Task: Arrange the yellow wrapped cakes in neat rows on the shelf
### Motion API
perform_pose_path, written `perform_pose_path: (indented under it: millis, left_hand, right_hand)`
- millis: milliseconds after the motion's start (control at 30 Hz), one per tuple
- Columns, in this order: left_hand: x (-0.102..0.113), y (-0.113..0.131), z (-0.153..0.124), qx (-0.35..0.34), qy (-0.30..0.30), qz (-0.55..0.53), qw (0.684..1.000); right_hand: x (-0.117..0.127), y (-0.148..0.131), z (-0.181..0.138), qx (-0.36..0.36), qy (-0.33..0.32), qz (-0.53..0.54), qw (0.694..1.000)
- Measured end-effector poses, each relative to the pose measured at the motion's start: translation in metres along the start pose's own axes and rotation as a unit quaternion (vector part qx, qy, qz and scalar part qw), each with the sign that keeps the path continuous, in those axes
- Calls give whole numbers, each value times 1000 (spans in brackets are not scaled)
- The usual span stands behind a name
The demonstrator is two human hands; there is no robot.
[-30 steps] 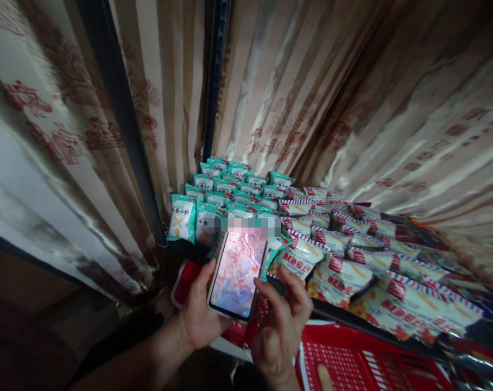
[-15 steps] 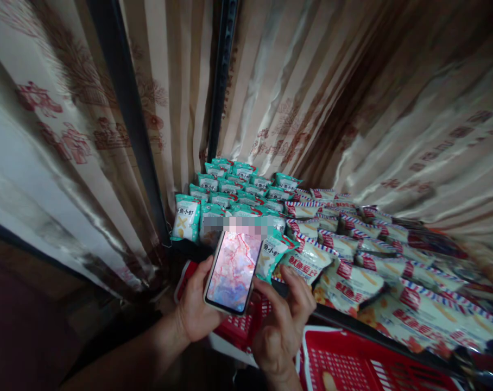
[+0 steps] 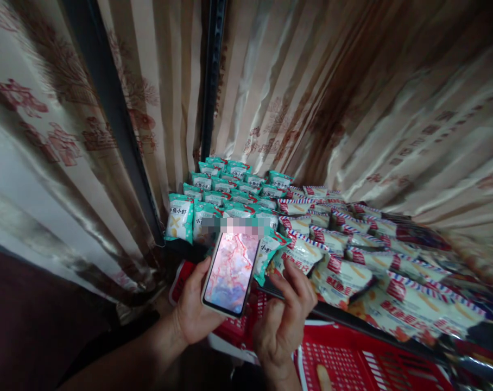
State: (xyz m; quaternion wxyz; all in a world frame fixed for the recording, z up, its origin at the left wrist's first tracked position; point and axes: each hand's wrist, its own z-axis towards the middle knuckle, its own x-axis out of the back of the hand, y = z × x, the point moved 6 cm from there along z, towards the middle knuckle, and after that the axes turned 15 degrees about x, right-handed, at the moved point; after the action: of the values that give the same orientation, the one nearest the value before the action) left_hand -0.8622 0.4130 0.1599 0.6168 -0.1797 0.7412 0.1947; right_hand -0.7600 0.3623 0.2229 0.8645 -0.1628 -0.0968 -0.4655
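A smartphone [image 3: 232, 271] with a lit screen of red branching lines over a pale pink and blue background rests in my left hand [image 3: 191, 307], whose fingers wrap its lower left side. A blurred patch covers the top of the screen. My right hand [image 3: 281, 315] hovers just right of the phone, apart from it, with fingers bent and slightly spread and nothing in them. Behind the phone stand rows of teal and white snack bags [image 3: 181, 218]. Right of these are rows of white snack bags [image 3: 342, 279] with red and blue striped tops.
Red plastic baskets [image 3: 332, 358] stand below the shelf's front edge, one partly behind my hands. Dark metal posts [image 3: 209, 81] rise at the left and back. Printed beige curtains [image 3: 266, 81] hang behind the goods. Darker packages [image 3: 417, 234] lie farther right.
The view has shifted slightly, so the shelf goods sit a little farther left. My right hand's fingers have drawn slightly away from the phone. My left hand still holds it.
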Motion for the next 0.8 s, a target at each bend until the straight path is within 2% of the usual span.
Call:
perform_pose_path:
  millis: [300, 800]
  left_hand:
    - [3, -8, -2, 6, 10, 6, 1000]
    - [8, -19, -21, -2, 40, 14, 999]
  right_hand:
    - [-4, -5, 1, 0, -76, -30, 997]
    - [-1, -9, -6, -60, -70, -2, 996]
